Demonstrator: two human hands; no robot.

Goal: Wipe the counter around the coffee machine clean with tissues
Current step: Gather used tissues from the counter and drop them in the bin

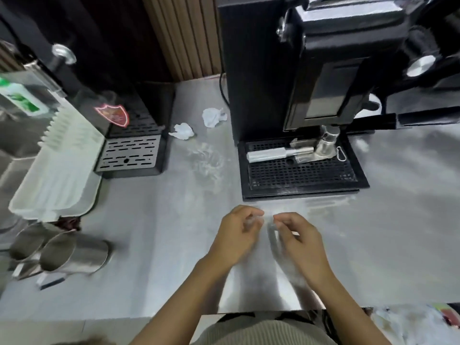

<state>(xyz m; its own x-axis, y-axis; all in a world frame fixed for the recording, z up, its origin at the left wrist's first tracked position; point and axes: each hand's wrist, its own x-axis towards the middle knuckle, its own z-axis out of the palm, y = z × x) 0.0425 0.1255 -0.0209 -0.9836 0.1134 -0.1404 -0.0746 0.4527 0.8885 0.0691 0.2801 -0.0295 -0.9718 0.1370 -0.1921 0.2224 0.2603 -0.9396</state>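
Observation:
The black coffee machine stands at the back right of the steel counter, its drip tray facing me. Two crumpled white tissues lie left of it, one near its side and another further left. A wet, streaky patch shows on the counter below them. My left hand and my right hand hover close together in front of the drip tray, fingertips curled towards each other. They seem to pinch a thin, motion-blurred tissue between them.
A second black machine with a slotted drip tray stands at the back left, beside a white tray. Two steel pitchers lie near the left front edge. A brush and metal tools rest on the coffee machine's tray.

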